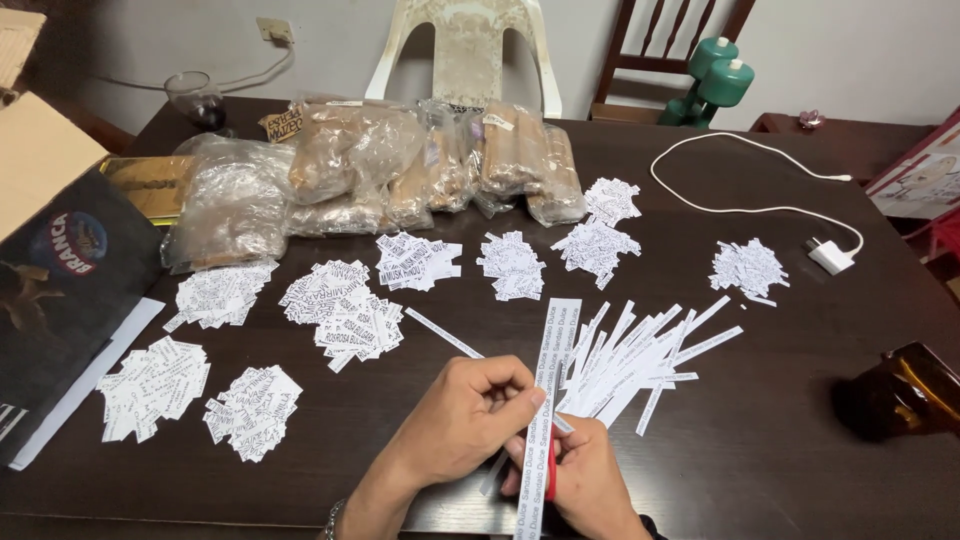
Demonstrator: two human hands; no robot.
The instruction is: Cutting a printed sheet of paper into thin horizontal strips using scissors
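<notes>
My left hand (462, 415) pinches a long white printed paper strip (553, 350) between thumb and fingers near the table's front edge. Just below it, my right hand (585, 485) grips red-handled scissors (550, 472), whose blades are hidden behind the strip and my fingers. To the right of the strip lies a fanned pile of several uncut paper strips (635, 360). One single strip (443, 332) lies slanted just above my left hand. Several heaps of small cut printed labels (345, 305) are spread over the dark wooden table (760, 440).
Clear plastic bags of brown goods (400, 170) lie across the back. A cardboard box (50, 240) stands at the left. A white charger with cable (828, 255) is at the right, an amber bottle (905, 390) at the right edge, a glass (195, 98) at the back left.
</notes>
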